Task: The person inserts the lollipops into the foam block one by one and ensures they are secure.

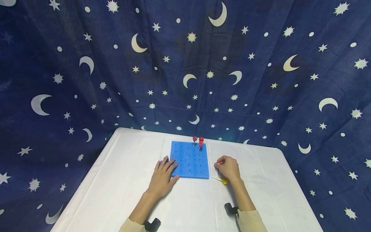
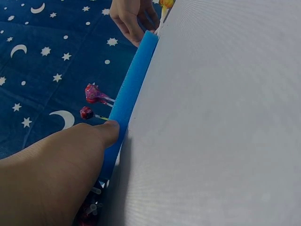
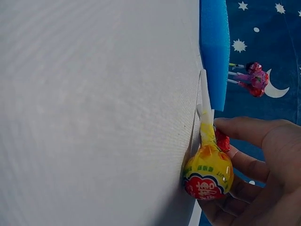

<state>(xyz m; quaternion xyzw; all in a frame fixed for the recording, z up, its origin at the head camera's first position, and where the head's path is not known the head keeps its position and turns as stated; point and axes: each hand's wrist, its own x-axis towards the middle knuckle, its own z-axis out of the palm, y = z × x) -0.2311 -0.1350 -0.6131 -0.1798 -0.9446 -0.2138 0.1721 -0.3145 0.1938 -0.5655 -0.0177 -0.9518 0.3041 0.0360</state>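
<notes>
A blue foam block (image 1: 189,161) with rows of small holes lies on the table. Three red and pink lollipops (image 1: 201,143) stand in its far right part. My left hand (image 1: 162,178) rests on the block's left side with fingers spread, the thumb (image 2: 111,133) against its near edge. Beyond those fingers a purple wrapper (image 1: 161,161) peeks out, mostly hidden. To the right of the block, my right hand (image 1: 230,168) pinches a red lollipop (image 3: 222,140) between thumb and fingers. A yellow lollipop (image 3: 208,173) lies just in front of that hand, its stick toward the block.
White cloth covers the table (image 1: 116,180). A dark blue curtain (image 1: 174,64) with moons and stars hangs behind and at both sides. In the left wrist view, lollipop sticks (image 2: 96,190) show low beside the left hand, partly hidden.
</notes>
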